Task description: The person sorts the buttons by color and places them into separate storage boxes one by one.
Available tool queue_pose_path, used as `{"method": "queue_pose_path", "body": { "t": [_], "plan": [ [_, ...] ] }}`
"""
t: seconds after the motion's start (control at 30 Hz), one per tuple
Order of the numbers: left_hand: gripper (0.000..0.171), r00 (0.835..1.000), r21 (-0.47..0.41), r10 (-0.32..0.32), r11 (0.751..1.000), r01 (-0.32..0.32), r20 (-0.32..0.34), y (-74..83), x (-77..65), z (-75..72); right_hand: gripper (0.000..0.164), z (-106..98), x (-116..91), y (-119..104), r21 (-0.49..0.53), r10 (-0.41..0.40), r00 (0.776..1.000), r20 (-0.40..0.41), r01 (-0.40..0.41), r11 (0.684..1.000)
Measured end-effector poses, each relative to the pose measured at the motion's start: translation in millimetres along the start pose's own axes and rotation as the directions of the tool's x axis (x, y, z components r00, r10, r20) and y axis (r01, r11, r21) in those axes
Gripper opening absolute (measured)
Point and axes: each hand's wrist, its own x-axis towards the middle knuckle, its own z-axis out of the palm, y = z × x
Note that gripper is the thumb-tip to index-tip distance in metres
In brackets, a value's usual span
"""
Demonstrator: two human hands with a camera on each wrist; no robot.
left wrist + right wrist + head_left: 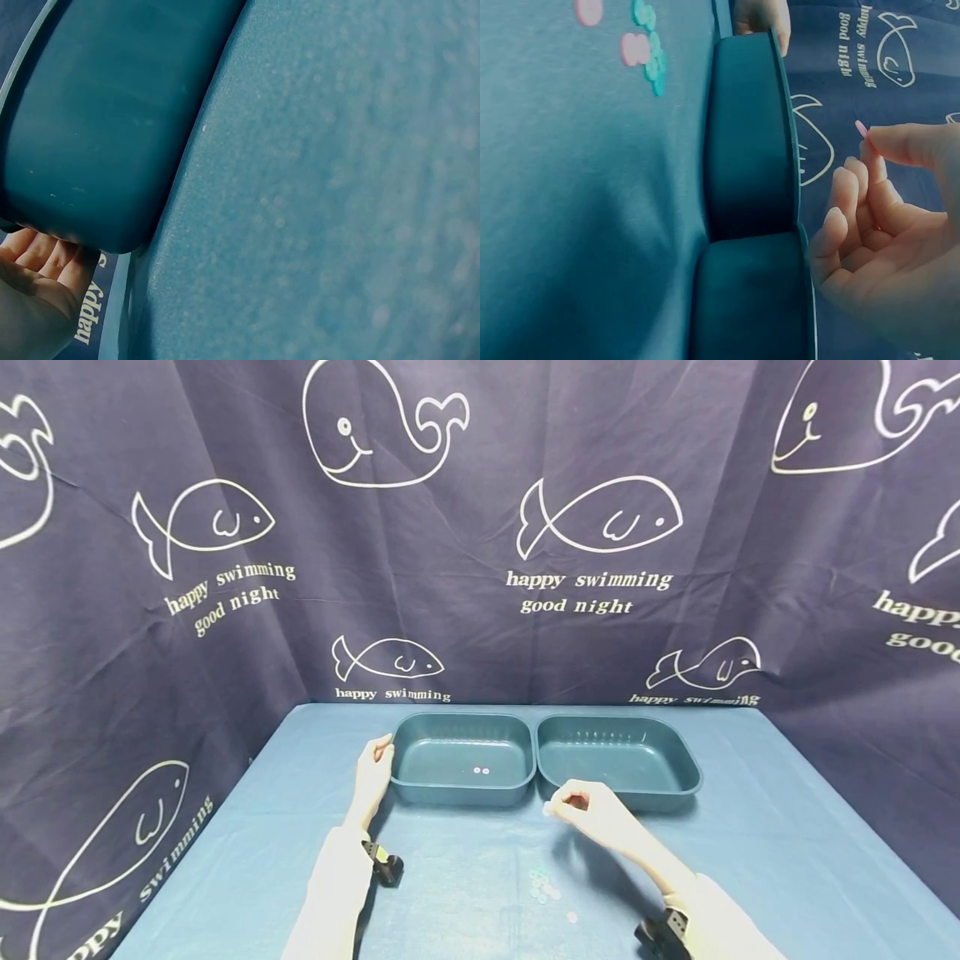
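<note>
Two dark teal bins stand side by side on a blue cloth-covered table. My left hand (372, 770) holds the left end of the left bin (461, 795), its fingers (56, 262) against the outside of the end wall. In front of the right bin (660, 802), my right hand (596, 810) is raised, pinching a small, thin pink piece (862, 129) between thumb and forefinger. Its other fingers are loosely bent. Two small pink pieces (481, 770) lie on the left bin's floor.
Several small teal flower-shaped pieces (654, 64) and two pink pieces (635, 49) lie on the table (450, 877) near its front. A dark curtain (480, 527) with white fish and whale drawings hangs behind and beside the table.
</note>
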Motion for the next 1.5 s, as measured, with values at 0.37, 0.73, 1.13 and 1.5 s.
{"method": "queue_pose_path", "body": {
  "t": [0.37, 0.73, 1.13, 1.5],
  "plan": [
    [0.032, 1.0, -0.003, 0.005, 1.0, -0.005, -0.007, 0.1, 1.6, -2.3, 0.014, 0, 22, -7, 0.049, 0.098, 0.995, -0.027, -0.097, 0.994],
    [0.033, 1.0, 0.017, 0.017, 1.0, -0.017, -0.008, -2.0, 2.6, -3.4, 0.016, 5, 44, -9, 0.041, 0.139, 0.989, -0.043, -0.137, 0.99],
    [0.033, 1.0, 0.015, 0.009, 1.0, -0.009, -0.007, 0.0, 0.0, -0.7, 0.013, 15, 65, -6, 0.07, 0.187, 0.981, -0.06, -0.182, 0.981],
    [0.032, 1.0, 0.005, 0.01, 1.0, -0.01, -0.003, -2.6, 0.3, 0.9, 0.015, 24, 88, -5, 0.08, 0.207, 0.977, -0.061, -0.202, 0.976]
  ]
}}
